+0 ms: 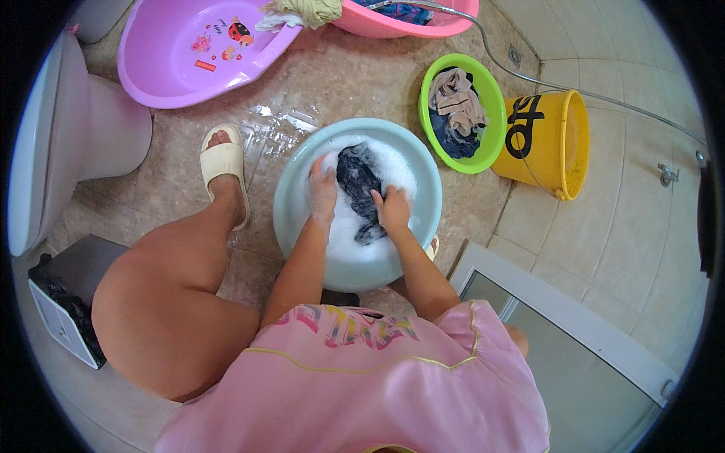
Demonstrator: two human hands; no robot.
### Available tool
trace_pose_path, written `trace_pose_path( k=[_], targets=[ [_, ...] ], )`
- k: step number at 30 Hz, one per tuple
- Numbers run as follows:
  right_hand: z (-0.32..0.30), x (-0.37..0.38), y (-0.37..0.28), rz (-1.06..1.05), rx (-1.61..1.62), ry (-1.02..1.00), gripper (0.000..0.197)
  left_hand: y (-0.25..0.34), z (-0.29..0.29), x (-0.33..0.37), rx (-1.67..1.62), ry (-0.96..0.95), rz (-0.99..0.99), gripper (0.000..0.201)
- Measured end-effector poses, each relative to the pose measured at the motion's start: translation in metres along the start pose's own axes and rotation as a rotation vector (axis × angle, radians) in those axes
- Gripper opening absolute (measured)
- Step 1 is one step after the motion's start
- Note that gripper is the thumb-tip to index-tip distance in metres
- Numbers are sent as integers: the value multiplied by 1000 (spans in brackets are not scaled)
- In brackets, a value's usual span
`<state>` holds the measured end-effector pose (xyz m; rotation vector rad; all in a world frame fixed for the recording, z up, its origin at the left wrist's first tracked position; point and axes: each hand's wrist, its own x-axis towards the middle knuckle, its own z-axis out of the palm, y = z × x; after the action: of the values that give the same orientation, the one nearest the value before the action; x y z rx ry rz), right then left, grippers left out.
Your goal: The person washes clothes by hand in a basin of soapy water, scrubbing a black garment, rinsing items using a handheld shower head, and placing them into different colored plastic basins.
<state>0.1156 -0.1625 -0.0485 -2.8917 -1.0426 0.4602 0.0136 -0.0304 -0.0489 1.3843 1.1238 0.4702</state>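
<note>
Head view, looking down. A dark garment [361, 185] lies in the pale blue basin [291, 204] on the wet tiled floor [302, 83], half buried in white suds [393, 167].

Handling, my judgement: soaked cloth, so limp and heavier than dry; soap makes it slippery. It won't hold shape. I would take it by bunched folds near the middle, not by a loose edge.

Left hand [323, 189]: fingers curled down into the foam at the garment's left side, closed on cloth as far as I can see, though suds hide the fingertips. Right hand [393, 208]: fist clenched on a fold at the garment's lower right. The hands sit apart, the garment stretched between them.

Nearby: green basin [495, 106] with more clothes, yellow bucket [555, 143] on its side, purple tub [158, 68].
</note>
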Motion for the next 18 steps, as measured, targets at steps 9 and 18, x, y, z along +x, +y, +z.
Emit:
trace_pose_path(
  k=[9,18],
  targets=[
    [33,23,5,-287,46,-262,21,-52,11,-13,4,-106,-568,69],
    [-17,-55,-81,-366,584,141,34,-22,25,-35,-1025,-453,-870,58]
  ],
)
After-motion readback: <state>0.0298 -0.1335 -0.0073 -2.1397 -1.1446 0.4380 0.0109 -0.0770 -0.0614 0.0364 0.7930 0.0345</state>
